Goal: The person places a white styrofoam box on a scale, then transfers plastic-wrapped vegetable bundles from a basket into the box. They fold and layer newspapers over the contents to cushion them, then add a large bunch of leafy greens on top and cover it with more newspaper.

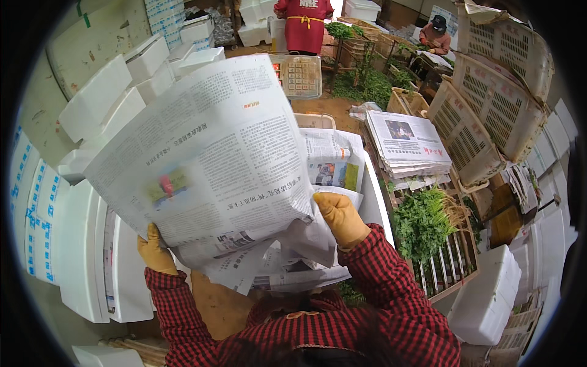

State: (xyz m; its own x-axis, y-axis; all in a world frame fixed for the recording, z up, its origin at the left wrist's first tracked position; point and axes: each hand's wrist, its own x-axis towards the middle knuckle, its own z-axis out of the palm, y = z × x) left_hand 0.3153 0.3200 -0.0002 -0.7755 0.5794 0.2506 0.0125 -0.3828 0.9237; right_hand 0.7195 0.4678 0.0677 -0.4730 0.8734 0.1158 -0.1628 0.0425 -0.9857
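Note:
A large sheet of newspaper (pixel 215 151) is spread out in front of me, held up between both gloved hands. My left hand (pixel 157 251), in a yellow glove, pinches its near left edge. On the right, my right hand (pixel 341 220) grips the sheet by a crumpled corner. Beneath it stands a white foam box (pixel 378 197), partly hidden, with more newspaper (pixel 332 158) lining it and hanging over its near side. To the right, a pile of folded newspapers (pixel 406 142) lies beside a bunch of leafy greens with roots (pixel 424 222) on a slatted rack (pixel 451 266).
White foam boxes (pixel 121 114) are stacked along the left. Plastic crates (pixel 497 91) lean at the right, above another foam box (pixel 486 293). A digital scale (pixel 300 75) stands ahead. Beyond it are a person in a red apron (pixel 305 32) and a seated person (pixel 435 36) near heaped greens (pixel 362 87).

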